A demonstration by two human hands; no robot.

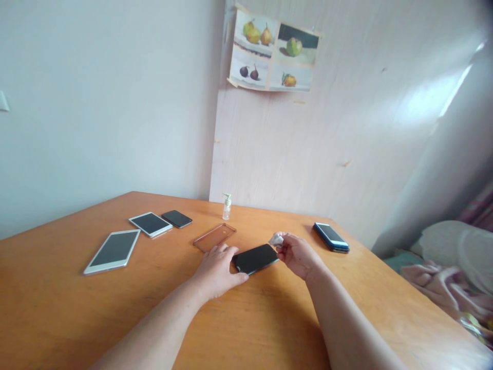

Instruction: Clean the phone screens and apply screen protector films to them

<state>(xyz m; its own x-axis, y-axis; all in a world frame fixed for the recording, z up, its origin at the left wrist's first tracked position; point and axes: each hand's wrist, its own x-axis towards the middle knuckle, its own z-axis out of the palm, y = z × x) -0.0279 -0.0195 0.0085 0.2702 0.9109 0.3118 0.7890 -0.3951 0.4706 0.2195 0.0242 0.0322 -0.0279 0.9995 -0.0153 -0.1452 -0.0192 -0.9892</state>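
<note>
Fingers (pixel 286 248) of right hand (pixel 300 257) pinching white wad (pixel 276 240), left hand (pixel 216 271) spread, touching black phone (pixel 256 258)

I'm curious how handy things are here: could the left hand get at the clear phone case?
Probably yes. The clear phone case lies just beyond the left hand, with nothing on top of it. That hand is at the black phone, so it would likely leave that first.
</note>
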